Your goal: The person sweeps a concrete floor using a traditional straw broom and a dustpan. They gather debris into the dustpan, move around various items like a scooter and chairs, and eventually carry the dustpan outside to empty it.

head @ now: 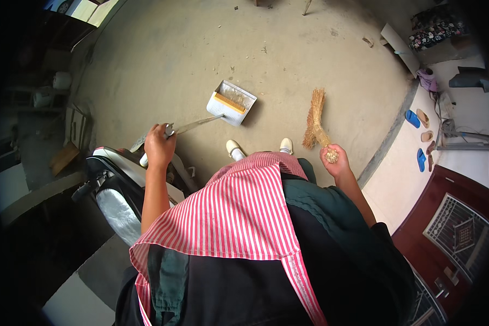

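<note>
My left hand point(159, 145) grips the upper end of a long dustpan handle point(199, 123). At its far end, the white plastic dustpan point(234, 118) is low over or on the floor, with a yellow comb strip point(229, 102) across it. Some greyish dirt shows inside the pan. In my right hand point(335, 159) is a straw hand broom point(319, 126), held by its bound handle. Its bristles point away from me, to the right of the dustpan. Whether they touch the floor is unclear.
Bits of debris point(264, 49) are scattered on the concrete floor point(167, 61). A scooter point(118, 159) stands close on my left. To my right, several slippers point(413, 118) lie on a tiled strip point(395, 163) before a dark red door point(428, 203). A board point(400, 49) leans farther back.
</note>
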Motion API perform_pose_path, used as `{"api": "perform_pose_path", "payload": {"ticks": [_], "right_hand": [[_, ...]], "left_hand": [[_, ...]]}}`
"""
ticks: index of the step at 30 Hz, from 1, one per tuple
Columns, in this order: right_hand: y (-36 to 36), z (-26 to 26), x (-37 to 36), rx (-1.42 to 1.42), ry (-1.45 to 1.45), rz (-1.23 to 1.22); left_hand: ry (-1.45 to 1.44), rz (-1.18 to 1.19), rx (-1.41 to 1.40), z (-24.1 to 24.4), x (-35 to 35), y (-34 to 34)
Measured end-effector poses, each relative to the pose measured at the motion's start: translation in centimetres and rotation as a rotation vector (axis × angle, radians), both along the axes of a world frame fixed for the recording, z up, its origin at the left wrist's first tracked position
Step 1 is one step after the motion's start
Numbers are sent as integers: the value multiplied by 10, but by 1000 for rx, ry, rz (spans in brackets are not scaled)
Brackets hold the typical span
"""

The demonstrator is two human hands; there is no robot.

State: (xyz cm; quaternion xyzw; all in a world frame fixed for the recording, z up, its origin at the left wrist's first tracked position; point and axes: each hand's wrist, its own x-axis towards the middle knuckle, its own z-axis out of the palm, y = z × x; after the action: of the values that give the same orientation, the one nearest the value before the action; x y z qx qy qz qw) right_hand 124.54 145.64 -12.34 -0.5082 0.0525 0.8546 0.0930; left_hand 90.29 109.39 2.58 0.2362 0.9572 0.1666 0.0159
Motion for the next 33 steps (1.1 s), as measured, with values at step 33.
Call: {"api": "perform_pose_path", "payload": {"ticks": [33], "right_hand": [[-45, -21, -252, 138, -252, 1164]], "left_hand": [[91, 74, 5, 14, -99, -143]]}}
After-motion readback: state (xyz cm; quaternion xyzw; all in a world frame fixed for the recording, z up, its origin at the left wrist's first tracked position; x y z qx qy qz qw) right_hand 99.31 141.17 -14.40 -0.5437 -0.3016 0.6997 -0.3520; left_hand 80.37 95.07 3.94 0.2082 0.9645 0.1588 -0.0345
